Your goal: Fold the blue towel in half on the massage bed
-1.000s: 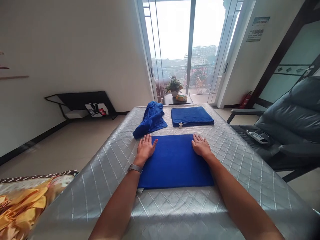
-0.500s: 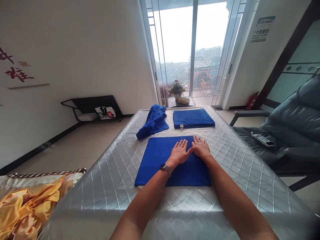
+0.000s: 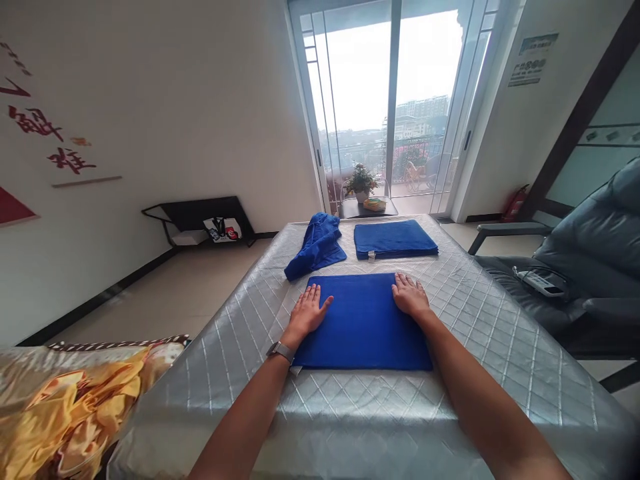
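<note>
Blue cloth (image 3: 363, 327) lies between and partly under left hand (image 3: 307, 312) and right hand (image 3: 411, 296), grip unclenched.

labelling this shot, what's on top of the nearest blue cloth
On the nearest blue cloth, the left hand rests at its left edge, the right hand near its far right corner; what the palms cover is hidden.
</note>
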A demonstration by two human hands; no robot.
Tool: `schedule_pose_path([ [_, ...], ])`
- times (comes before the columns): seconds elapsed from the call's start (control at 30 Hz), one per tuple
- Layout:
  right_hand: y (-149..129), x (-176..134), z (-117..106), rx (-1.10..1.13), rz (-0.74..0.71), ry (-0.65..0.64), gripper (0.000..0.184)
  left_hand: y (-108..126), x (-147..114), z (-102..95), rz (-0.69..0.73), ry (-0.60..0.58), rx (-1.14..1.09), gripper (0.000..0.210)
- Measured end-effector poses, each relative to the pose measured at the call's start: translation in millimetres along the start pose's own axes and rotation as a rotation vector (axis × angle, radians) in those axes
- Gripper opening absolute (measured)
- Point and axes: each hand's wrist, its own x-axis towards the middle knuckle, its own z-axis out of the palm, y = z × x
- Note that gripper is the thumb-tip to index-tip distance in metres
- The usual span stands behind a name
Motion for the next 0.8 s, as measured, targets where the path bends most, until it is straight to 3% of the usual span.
schedule_pose_path([
  [0.33, 1.8, 2.2, 0.4, -0.053, -0.007, 0.01, 0.065, 4.2, 3.2, 0.9, -0.015, -0.037, 0.0, 0.09],
  [0.57, -0.4, 0.9, -1.1, -0.105, -0.005, 0.029, 0.063, 6.2, 2.2, 1.8, -0.011, 0.012, -0.047, 0.088],
  [0.8, -7.0, -29.8, -13.6, -0.193, -0.014, 0.141, 0.061, 8.5, 1.1, 3.9, -0.008, 0.08, -0.054, 0.085],
])
